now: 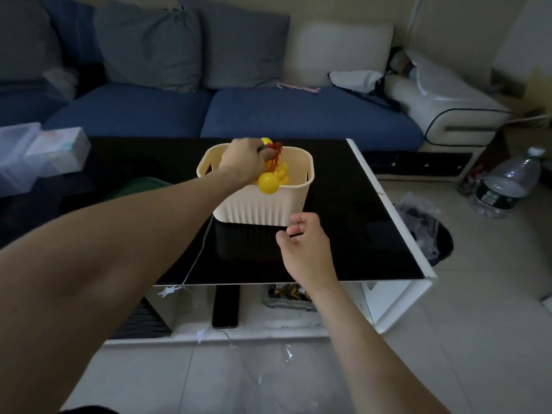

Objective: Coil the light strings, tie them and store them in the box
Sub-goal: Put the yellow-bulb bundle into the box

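The left hand pinches a yellow ball string, tied in red, over the box mid-table. The right hand hovers near the box, fingers loosely curled, holding nothing. The bundle looks light and floppy; best gripped at the tie. A star string trails off the near edge, its end hard to trace.

Box sat mid-surface; its mouth was crowded by yellow balls and left hand. Right edge strip stayed open.
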The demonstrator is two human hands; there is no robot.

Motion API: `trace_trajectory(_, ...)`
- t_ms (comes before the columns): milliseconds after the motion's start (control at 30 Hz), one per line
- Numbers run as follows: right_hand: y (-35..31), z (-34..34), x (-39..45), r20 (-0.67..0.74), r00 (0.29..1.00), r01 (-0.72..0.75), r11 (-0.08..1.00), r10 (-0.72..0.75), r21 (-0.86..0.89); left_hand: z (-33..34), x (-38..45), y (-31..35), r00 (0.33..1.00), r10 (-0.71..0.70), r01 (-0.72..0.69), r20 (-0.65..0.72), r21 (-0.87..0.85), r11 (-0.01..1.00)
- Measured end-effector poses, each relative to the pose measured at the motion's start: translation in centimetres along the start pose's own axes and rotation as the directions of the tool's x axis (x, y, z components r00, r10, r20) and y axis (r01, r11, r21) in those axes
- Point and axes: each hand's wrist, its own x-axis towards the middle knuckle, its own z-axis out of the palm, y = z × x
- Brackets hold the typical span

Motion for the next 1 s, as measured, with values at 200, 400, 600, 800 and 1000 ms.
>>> trace_trajectory(200,-0.2,0.2,0.1,0.083,0.996,-0.024,0.999,0.028,-0.049,0.1,1.2,0.4,0.968,-0.231,0.212,-0.101,-0.173,0.962)
trace_trajectory(400,-0.1,0.7,0.1,0.141,0.990,-0.018,0.997,0.028,-0.076,-0.1,3.0,0.3,0.940,-0.321,0.301,-0.116,-0.162,0.940)
trace_trajectory(600,-0.4,1.1,0.4,0.175,0.984,-0.032,0.997,0.043,-0.069,0.9,1.4,0.4,0.996,-0.078,0.053,0.051,0.383,0.922)
trace_trajectory(800,-0.4,1.6,0.2,0.250,0.968,-0.002,0.993,0.032,-0.122,0.6,0.2,0.5,0.970,0.140,-0.203,0.200,0.340,0.918)
trace_trajectory(1000,-0.3,1.6,0.1,0.300,0.954,0.043,0.984,0.012,-0.174,0.4,0.4,1.1,0.961,0.028,-0.135,0.274,0.380,0.915)
